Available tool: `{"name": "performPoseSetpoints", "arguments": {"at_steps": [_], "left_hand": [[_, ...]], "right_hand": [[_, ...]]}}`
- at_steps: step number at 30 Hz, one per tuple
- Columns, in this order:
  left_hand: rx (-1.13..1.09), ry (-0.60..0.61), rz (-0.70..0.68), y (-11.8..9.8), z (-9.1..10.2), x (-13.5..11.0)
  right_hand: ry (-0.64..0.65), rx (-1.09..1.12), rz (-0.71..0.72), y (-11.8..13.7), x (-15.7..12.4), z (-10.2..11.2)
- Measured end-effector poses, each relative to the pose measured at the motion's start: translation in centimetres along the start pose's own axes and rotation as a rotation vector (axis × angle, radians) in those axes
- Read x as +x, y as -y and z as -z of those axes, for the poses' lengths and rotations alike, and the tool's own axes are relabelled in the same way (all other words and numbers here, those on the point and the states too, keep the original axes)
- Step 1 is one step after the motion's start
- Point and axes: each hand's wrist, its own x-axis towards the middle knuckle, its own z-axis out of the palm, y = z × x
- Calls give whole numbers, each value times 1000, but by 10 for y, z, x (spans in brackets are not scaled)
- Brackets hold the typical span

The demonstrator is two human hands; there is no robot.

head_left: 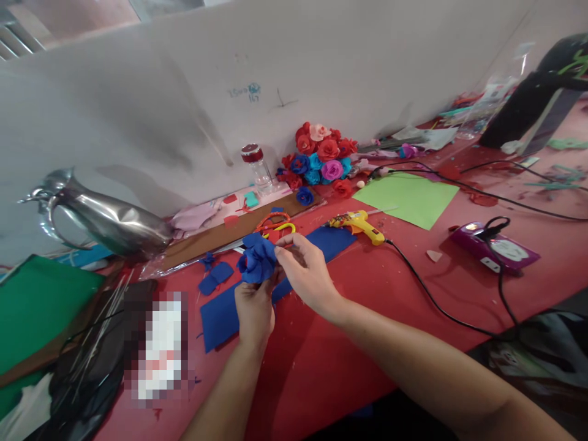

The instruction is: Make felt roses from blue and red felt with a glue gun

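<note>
A dark blue paper rose [257,260] is held up over the red table, its petals curled around the middle. My left hand [257,309] grips it from below with fingers closed around its base. At the flower's right side, my right hand [310,272] pinches the edge of an outer petal between thumb and fingers. Under both hands lies a strip of blue paper [220,321]. Loose blue petals [215,278] are just left of the flower. Scissors with red and yellow handles [278,226] lie behind it, partly hidden.
A yellow glue gun [361,226] rests right of my hands, its black cord trailing to a purple power strip [496,245]. Finished paper roses [324,153], a glass jar [257,168] and a metal jug [101,211] stand by the wall. Green paper [408,196] lies at the right.
</note>
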Motion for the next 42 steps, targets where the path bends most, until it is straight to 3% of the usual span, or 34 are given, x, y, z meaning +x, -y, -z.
{"name": "performPoseSetpoints", "arguments": {"at_steps": [6, 18, 25, 31, 36, 42], "left_hand": [[21, -65, -12, 0, 3, 2], [-5, -16, -54, -6, 5, 0], [25, -66, -70, -3, 8, 1], [35, -58, -112, -4, 7, 1], [101, -79, -174, -6, 11, 2], [335, -84, -251, -5, 21, 0]], "right_hand": [[56, 133, -86, -8, 5, 0], [230, 32, -93, -13, 9, 3], [164, -289, 109, -22, 11, 6], [168, -417, 287, -16, 6, 5], [183, -448, 339, -14, 5, 5], [160, -483, 365, -11, 3, 4]]}}
